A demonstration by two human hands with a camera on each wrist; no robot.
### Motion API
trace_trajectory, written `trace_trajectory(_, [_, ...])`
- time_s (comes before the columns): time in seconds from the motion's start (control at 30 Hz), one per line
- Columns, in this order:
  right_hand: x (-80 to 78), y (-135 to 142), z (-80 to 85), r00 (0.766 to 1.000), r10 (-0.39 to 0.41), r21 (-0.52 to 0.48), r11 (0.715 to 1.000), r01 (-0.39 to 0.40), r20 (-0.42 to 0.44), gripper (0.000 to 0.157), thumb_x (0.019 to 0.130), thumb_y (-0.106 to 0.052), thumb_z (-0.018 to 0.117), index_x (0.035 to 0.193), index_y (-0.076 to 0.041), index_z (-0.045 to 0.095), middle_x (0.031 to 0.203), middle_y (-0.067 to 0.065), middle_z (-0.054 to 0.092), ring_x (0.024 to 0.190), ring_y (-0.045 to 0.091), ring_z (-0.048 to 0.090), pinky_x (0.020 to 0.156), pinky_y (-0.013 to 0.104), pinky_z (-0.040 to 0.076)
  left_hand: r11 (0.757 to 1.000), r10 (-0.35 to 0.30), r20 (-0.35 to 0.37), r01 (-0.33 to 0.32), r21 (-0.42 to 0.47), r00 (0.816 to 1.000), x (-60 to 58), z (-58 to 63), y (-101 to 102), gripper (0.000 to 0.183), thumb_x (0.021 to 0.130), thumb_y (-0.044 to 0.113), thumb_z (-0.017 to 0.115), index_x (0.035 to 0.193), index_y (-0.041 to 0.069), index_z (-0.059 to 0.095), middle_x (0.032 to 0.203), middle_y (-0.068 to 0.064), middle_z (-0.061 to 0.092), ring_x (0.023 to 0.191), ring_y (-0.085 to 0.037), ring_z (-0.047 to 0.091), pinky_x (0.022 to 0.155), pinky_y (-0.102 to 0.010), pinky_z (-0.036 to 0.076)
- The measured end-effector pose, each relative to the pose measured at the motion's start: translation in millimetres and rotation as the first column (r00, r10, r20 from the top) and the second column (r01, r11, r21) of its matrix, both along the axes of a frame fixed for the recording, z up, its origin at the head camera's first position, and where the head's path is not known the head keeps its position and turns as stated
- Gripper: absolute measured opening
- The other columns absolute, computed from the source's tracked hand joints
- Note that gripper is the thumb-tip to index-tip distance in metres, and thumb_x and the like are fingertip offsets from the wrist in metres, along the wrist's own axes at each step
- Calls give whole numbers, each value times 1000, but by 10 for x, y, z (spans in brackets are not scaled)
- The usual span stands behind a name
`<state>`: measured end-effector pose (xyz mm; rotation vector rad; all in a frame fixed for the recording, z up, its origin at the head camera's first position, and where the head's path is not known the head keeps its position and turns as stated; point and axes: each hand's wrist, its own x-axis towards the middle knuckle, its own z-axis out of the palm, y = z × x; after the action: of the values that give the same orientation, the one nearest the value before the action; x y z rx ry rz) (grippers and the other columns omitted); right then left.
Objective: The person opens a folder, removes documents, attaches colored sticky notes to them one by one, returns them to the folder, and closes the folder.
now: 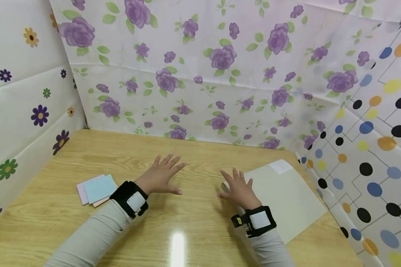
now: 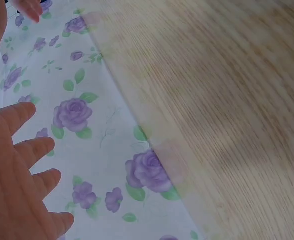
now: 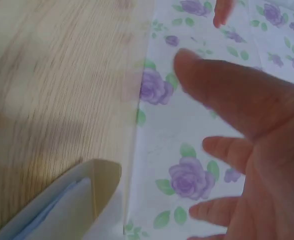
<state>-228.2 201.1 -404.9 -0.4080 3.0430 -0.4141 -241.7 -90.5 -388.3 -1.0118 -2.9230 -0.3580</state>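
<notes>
My left hand (image 1: pixel 162 176) hovers over the middle of the table with its fingers spread, holding nothing. To its left lie several paper squares (image 1: pixel 100 188), light blue on top with lilac and pink edges showing beneath. My right hand (image 1: pixel 240 191), also with fingers apart, is above the left edge of a large cream paper folder or envelope (image 1: pixel 287 200); whether it touches the paper I cannot tell. In the right wrist view, the near end of the folder (image 3: pixel 106 187) gapes, and something pale blue shows inside. A white patch (image 1: pixel 280 167) sits at its far corner.
The wooden table (image 1: pixel 194 218) meets a rose-patterned cloth (image 1: pixel 200 74) at the back. Other printed cloths, flowered (image 1: pixel 30 96) on the left and dotted (image 1: pixel 381 148) on the right, border the sides. The folder lies close to the right-hand cloth.
</notes>
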Motion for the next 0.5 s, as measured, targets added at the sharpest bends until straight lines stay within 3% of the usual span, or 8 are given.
trace_trajectory(0.27, [57,153,-1,990,-143,42,989,144,-9,81,72,-39,71,139,-17,32,141,33,17,126,55,13,86,77,14,1000,21,2,-21,-11,1000,7,-12,-1,95,71,61,59,142,11,22,148,-11,18,137,-30,10,105,-60,5])
trace_trajectory(0.5, [95,281,-54,946,-322,28,947,321,27,87,73,-38,69,141,-9,24,137,40,12,119,64,13,76,78,23,995,91,-18,-92,-50,996,9,-67,11,96,69,67,55,142,13,24,147,-14,20,136,-34,13,104,-60,10])
